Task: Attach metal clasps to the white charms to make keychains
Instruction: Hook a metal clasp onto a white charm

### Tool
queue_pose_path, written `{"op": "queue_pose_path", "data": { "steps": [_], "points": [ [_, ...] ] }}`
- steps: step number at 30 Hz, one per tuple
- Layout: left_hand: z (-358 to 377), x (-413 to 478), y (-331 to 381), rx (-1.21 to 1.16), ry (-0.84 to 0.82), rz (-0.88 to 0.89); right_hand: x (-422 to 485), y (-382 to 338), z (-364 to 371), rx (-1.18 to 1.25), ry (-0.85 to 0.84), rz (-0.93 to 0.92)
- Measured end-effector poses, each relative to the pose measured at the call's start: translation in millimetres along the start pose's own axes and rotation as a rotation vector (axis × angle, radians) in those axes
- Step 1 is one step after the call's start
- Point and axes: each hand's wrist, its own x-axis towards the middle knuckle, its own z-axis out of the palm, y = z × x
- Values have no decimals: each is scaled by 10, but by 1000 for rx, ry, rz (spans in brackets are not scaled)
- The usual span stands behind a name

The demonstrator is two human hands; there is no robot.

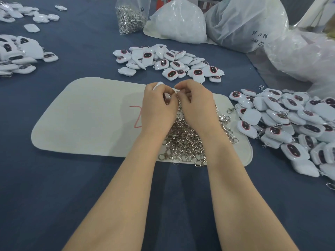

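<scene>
1. Left hand (159, 105) grips a white charm (157, 85) above the clasp pile (184, 142).
2. Right hand (197, 104) pinches a metal clasp (177, 94) against it.
3. Charm looks light, hard, slick; hold its edges.

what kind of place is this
Probably a small assembly workshop: heaps of identical white charms, a loose pile of metal clasps on a mat, and bulk plastic bags behind.

Dark blue tablecloth (90, 196), pale mat (81, 115), clear plastic bags (244, 24) behind, soft even light
</scene>
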Motion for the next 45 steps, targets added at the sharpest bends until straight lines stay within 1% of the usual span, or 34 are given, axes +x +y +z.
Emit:
{"op": "queue_pose_path", "data": {
  "steps": [4,7,10,14,17,22,25,28,31,37,40,45],
  "points": [
    [-13,-4,12,9,15,5,-9,-16,9,61,28,3],
    [-31,13,38,-46,76,-13,-5,-27,34,141,28,54],
    [-36,19,59,-106,111,-20,-7,-39,68,159,1,82],
    [-30,21,45,-105,104,-16,6,-48,67,190,66,123],
    [-16,15,25,-63,69,-14,1,-40,56,139,93,107],
    [-30,-20,34,-12,60,27,-33,-22,79,-43,36,20],
    [-36,-17,34,38,52,38,-27,-18,86,-85,30,1],
    [-32,-4,32,36,53,26,-34,-24,98,-46,21,-10],
    [-40,3,37,-22,54,0,-44,-24,109,26,22,-6],
    [-22,-9,37,-14,26,6,-19,19,108,162,95,65],
    [-23,-16,30,11,20,5,-23,13,115,183,108,65],
    [-22,-3,43,-11,26,-18,-26,-17,110,228,151,47]
  ]
}}
